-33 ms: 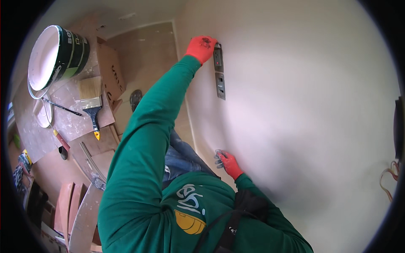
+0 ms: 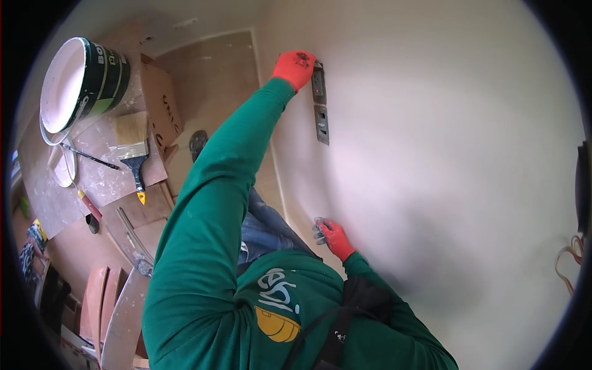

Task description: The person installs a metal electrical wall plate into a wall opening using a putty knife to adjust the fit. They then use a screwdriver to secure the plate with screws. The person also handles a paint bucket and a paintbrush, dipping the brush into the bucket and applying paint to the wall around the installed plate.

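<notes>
My left hand (image 2: pixel 295 69), in a red glove, reaches up the wall to the top end of a dark wall socket box (image 2: pixel 318 85) with a small red light. Its fingers are closed and mostly hidden behind the back of the hand; a small greyish edge shows at the fingertips, too little to name. Just below sits a second dark wall box (image 2: pixel 322 124) with pale parts in it. My right hand (image 2: pixel 333 237), red-gloved with grey fingertips, hangs low beside the wall. Its fingers are loosely bent and apart, with nothing visible in them.
On my left a spattered board (image 2: pixel 111 185) carries a dark green bucket (image 2: pixel 108 77) of pale paint, a wide brush (image 2: pixel 132 145) and a thin dark stick (image 2: pixel 92 156). Board offcuts (image 2: pixel 95 302) lean at lower left. Loose wires (image 2: pixel 558 265) stick out of the wall at far right.
</notes>
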`<state>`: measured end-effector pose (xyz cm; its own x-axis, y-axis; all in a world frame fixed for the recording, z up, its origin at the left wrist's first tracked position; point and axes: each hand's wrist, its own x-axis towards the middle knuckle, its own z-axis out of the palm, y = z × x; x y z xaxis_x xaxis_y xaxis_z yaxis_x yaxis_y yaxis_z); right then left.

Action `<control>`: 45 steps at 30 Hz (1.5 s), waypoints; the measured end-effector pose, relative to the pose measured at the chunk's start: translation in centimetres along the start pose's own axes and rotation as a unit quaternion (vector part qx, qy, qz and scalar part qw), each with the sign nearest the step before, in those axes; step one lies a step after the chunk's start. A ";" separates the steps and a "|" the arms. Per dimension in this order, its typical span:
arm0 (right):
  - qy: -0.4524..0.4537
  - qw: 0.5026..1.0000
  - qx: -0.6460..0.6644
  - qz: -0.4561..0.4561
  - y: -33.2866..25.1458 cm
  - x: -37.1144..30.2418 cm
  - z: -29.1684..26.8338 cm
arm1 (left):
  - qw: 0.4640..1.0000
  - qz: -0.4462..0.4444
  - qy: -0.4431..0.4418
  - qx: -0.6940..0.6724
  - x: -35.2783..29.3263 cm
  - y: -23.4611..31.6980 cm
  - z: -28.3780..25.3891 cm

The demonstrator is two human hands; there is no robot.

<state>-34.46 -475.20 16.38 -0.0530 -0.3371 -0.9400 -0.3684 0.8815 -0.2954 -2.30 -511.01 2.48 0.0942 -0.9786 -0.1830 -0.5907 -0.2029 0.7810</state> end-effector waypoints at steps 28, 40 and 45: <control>-0.007 1.000 0.008 0.025 -0.6 1.3 0.2 | 0.958 0.089 -0.199 0.189 2.7 3.5 -2.8; 0.019 1.000 0.017 0.013 -1.5 1.4 -0.2 | 0.971 0.114 -0.115 0.174 2.3 2.1 0.3; 0.011 0.999 -0.033 0.009 -0.5 1.5 -0.4 | 0.979 -0.015 -0.179 0.093 3.9 2.6 0.7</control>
<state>-34.72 -476.22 15.19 -0.0800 -0.3285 -0.9411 -0.4269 0.8644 -0.2655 -4.08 -515.33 3.36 -0.1528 -0.8910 -0.4275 -0.7305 -0.1895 0.6561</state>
